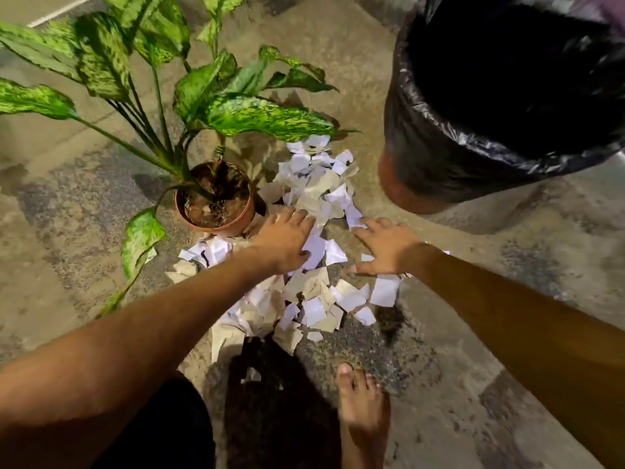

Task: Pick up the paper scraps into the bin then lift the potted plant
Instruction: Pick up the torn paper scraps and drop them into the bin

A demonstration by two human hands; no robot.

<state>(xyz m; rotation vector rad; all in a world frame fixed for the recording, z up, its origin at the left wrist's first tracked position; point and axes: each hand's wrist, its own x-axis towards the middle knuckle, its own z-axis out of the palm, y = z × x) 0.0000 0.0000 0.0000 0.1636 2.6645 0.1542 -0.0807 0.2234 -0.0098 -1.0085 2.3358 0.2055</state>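
A heap of white and beige paper scraps (316, 198) lies on the concrete floor between a potted plant and a bin. The plant has large mottled green leaves (263, 116) and stands in a small terracotta pot (216, 228) left of the heap. The bin (422, 194), lined with a black bag (473, 143), stands at the upper right. My left hand (287, 240) lies flat on the scraps beside the pot, fingers spread. My right hand (385, 247) lies palm down on the scraps to the right, fingers apart. Neither hand grips anything.
My bare foot (363, 411) stands on the floor just below the heap. A dark shadow (280, 401) falls over the nearest scraps. One long leaf (140, 242) droops toward my left forearm. Bare concrete stretches left and right.
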